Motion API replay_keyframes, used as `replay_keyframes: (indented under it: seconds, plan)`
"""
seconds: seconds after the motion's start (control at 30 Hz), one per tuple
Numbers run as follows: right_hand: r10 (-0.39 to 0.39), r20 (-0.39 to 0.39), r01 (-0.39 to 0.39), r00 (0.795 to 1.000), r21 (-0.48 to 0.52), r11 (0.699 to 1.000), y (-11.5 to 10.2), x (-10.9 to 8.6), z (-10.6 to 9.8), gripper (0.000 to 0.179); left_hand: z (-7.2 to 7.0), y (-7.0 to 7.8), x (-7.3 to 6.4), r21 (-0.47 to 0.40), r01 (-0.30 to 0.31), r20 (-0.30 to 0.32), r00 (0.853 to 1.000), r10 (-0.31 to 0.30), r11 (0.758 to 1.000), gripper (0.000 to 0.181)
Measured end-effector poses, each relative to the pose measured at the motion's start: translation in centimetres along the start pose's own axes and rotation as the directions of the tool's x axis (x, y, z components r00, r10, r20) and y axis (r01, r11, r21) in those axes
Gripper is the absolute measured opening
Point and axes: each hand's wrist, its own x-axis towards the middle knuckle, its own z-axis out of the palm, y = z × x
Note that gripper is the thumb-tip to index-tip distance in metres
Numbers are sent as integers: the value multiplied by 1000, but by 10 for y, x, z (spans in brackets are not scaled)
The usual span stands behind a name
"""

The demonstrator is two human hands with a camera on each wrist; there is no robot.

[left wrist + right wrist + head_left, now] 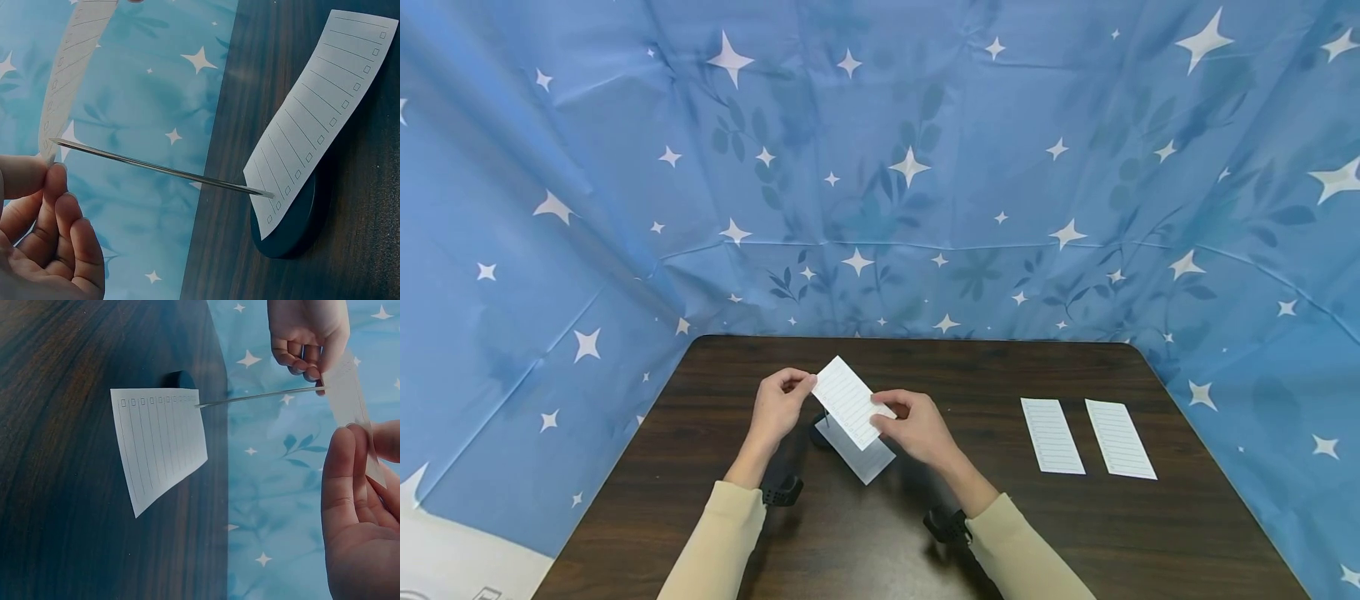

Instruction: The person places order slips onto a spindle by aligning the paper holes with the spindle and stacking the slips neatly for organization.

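A lined paper slip (850,404) is held above the table between both hands. My left hand (777,410) pinches one corner of it between thumb and fingertips, and my right hand (921,429) pinches the opposite edge. Below stands a paper spike with a round black base (297,234) and a thin metal rod (156,167). Another lined slip with small checkboxes (322,112) lies low on the rod, over the base, and sticks out to one side. In the left wrist view the rod's tip is right at the held slip's corner, close to the left fingertips.
Two more lined slips, one (1052,437) beside the other (1122,440), lie on the right of the dark wooden table (1000,533). Behind the table's far edge hangs a blue curtain (880,208) with white stars. Each wrist carries a small black device (782,492).
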Motion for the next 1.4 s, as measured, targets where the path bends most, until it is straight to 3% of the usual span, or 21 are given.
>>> replay_keyframes:
  seconds: [0.23,0.47,0.7,1.4]
  plan:
    - [21,-6,-21,1000,-18,1000,0,-2,3,33,1,-1,0,8,-5,-12,1000,5,1000,17]
    - [40,4,-40,999,-33,999,-18,-10,5,31,3,-9,-1,39,-11,-13,1000,11,999,16]
    - [35,12,-34,999,-36,999,12,-3,5,32,5,-16,-3,35,-6,-15,1000,7,999,15]
    - [53,43,-45,998,-159,986,30,-3,8,28,16,-42,-4,127,-12,9,1000,11,992,13]
